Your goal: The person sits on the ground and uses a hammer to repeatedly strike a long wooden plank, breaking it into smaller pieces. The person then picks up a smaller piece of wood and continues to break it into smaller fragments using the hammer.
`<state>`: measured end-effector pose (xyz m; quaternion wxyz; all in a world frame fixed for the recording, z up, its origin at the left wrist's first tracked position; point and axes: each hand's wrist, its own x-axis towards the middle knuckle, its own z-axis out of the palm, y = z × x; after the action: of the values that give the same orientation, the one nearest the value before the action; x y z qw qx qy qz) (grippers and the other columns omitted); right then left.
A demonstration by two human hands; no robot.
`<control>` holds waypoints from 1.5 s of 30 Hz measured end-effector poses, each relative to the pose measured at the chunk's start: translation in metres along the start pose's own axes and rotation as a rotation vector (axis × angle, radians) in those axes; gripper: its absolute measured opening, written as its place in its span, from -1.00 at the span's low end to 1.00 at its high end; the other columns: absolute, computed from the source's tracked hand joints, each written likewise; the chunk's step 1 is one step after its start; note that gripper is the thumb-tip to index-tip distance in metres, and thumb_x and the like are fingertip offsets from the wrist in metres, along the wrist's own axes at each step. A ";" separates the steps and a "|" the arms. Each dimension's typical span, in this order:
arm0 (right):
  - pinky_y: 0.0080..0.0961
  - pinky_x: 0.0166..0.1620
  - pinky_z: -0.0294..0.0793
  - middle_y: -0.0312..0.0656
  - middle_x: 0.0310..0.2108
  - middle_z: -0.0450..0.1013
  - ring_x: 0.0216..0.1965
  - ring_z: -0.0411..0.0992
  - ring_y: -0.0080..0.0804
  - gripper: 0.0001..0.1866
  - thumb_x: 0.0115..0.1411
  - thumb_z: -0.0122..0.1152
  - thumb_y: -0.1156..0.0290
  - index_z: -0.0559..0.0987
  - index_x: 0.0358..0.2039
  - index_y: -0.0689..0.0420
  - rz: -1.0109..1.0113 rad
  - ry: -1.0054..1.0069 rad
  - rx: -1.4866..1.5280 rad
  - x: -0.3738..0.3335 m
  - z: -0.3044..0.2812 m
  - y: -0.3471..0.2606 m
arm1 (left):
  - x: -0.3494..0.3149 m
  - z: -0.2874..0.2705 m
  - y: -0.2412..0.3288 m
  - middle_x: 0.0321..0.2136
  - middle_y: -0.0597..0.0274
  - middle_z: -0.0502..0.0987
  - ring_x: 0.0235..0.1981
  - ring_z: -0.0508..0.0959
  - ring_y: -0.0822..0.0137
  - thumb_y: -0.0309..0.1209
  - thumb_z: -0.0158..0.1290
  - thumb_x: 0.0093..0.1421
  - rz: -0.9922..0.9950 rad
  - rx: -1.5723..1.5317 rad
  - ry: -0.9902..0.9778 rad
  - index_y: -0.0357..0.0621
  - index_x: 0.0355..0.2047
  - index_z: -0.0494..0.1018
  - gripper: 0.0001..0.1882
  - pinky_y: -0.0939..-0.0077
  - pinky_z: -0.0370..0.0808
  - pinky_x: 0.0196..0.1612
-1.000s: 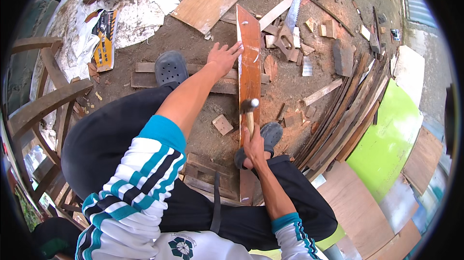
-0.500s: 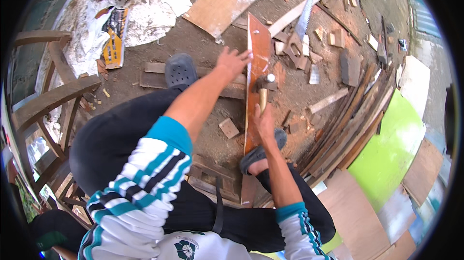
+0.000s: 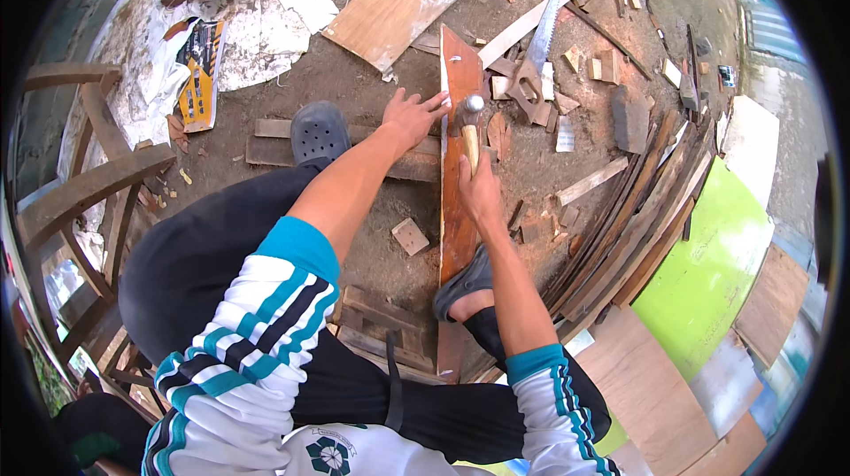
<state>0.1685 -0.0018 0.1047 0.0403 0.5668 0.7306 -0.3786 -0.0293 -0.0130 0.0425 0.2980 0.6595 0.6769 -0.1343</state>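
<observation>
Right hand (image 3: 479, 188) clamped on wooden-handled metal hammer (image 3: 470, 132); left hand (image 3: 411, 119), fingers apart, edging glossy reddish-brown plank (image 3: 457, 232); printed yellow-black packaging (image 3: 200, 85) leftward.

One hammer (image 3: 470, 134), one handsaw (image 3: 537, 53), two clogs (image 3: 320, 131) show.

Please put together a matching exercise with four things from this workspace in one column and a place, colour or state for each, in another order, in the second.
Column one
1. Hammer
2. Handsaw
3. Left hand
4. Large smooth panel

Column two
A. Bright lime green, to the right of the stacked wooden strips
B. Spread open at the left edge of the reddish-brown board
C. Gripped by its handle in the right hand
D. Lying among wood scraps, held by no hand

Right pairs
1-C, 2-D, 3-B, 4-A
</observation>
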 end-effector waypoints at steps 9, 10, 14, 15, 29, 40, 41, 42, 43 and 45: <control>0.17 -0.27 0.40 0.40 -0.43 0.47 -0.32 0.45 0.47 -0.61 0.40 0.01 0.08 0.34 -0.14 0.21 0.059 -0.075 -0.075 -0.034 0.000 0.033 | -0.003 0.003 0.011 0.50 0.59 -0.16 0.32 0.31 0.18 -0.47 -0.03 0.28 0.005 -0.024 0.008 0.40 0.47 -0.04 -0.19 -0.04 0.10 0.39; 0.17 -0.28 0.38 0.40 -0.44 0.47 -0.32 0.45 0.47 -0.61 0.40 0.00 0.08 0.35 -0.15 0.21 0.072 -0.061 -0.077 -0.026 -0.003 0.026 | -0.001 -0.001 0.010 0.51 0.59 -0.16 0.33 0.31 0.18 -0.47 -0.03 0.28 0.006 -0.016 0.015 0.39 0.47 -0.03 -0.20 -0.04 0.10 0.39; 0.19 -0.26 0.40 0.42 -0.43 0.47 -0.32 0.44 0.51 -0.62 0.39 0.01 0.09 0.36 -0.14 0.22 0.079 -0.021 0.005 -0.003 0.000 0.007 | -0.001 -0.001 0.009 0.51 0.59 -0.16 0.34 0.29 0.18 -0.45 -0.05 0.29 0.002 0.031 0.012 0.38 0.46 0.00 -0.23 -0.04 0.09 0.40; 0.18 -0.25 0.40 0.42 -0.43 0.47 -0.32 0.44 0.51 -0.61 0.39 0.01 0.09 0.36 -0.14 0.22 0.097 -0.009 -0.002 -0.007 0.001 0.009 | 0.000 -0.005 0.011 0.50 0.59 -0.15 0.34 0.28 0.18 -0.45 -0.05 0.30 0.007 0.059 0.016 0.38 0.46 0.00 -0.23 -0.05 0.08 0.40; 0.21 -0.22 0.43 0.43 -0.42 0.48 -0.28 0.45 0.50 -0.58 0.37 0.03 0.10 0.37 -0.13 0.27 0.107 -0.031 -0.082 -0.020 0.000 0.022 | 0.003 -0.001 0.022 0.50 0.60 -0.11 0.37 0.25 0.15 -0.41 -0.09 0.33 -0.014 0.076 0.003 0.41 0.47 -0.03 -0.26 -0.08 0.01 0.42; 0.14 -0.18 0.44 0.42 -0.35 0.48 -0.22 0.46 0.44 -0.58 0.33 0.08 0.12 0.43 -0.22 0.33 0.097 -0.195 -0.136 -0.064 -0.008 0.059 | 0.001 -0.002 0.024 0.50 0.60 -0.11 0.40 0.21 0.11 -0.41 -0.08 0.34 -0.019 0.086 -0.044 0.44 0.46 -0.02 -0.26 -0.11 -0.03 0.43; 0.12 -0.18 0.45 0.43 -0.35 0.48 -0.22 0.46 0.44 -0.57 0.33 0.09 0.11 0.44 -0.22 0.32 0.090 -0.262 -0.171 -0.076 -0.009 0.077 | 0.000 0.000 0.024 0.50 0.60 -0.11 0.39 0.21 0.11 -0.41 -0.08 0.33 -0.021 0.079 -0.047 0.44 0.46 -0.02 -0.25 -0.10 -0.03 0.43; 0.12 -0.17 0.45 0.43 -0.35 0.48 -0.23 0.47 0.43 -0.55 0.33 0.09 0.09 0.45 -0.24 0.33 0.133 -0.254 -0.176 -0.100 -0.007 0.093 | 0.002 -0.001 0.023 0.50 0.60 -0.10 0.39 0.21 0.12 -0.42 -0.08 0.33 -0.014 0.069 -0.035 0.44 0.46 -0.02 -0.25 -0.10 -0.02 0.43; 0.11 -0.17 0.45 0.42 -0.36 0.48 -0.23 0.47 0.42 -0.53 0.32 0.09 0.07 0.46 -0.25 0.35 0.163 -0.244 -0.179 -0.123 -0.004 0.110 | 0.004 -0.004 0.019 0.50 0.59 -0.10 0.39 0.22 0.12 -0.43 -0.07 0.32 -0.018 0.064 -0.017 0.43 0.46 -0.02 -0.24 -0.10 -0.02 0.43; 0.11 -0.16 0.45 0.42 -0.36 0.49 -0.24 0.48 0.41 -0.50 0.32 0.09 0.04 0.47 -0.27 0.36 0.214 -0.225 -0.168 -0.137 -0.006 0.121 | 0.006 -0.002 0.022 0.50 0.59 -0.10 0.38 0.23 0.13 -0.42 -0.07 0.32 -0.031 0.052 -0.025 0.43 0.46 -0.01 -0.25 -0.08 0.00 0.43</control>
<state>0.3226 -0.0990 0.1142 0.2092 0.5901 0.6858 -0.3710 -0.0085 -0.0046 0.0454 0.2872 0.6547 0.6795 -0.1646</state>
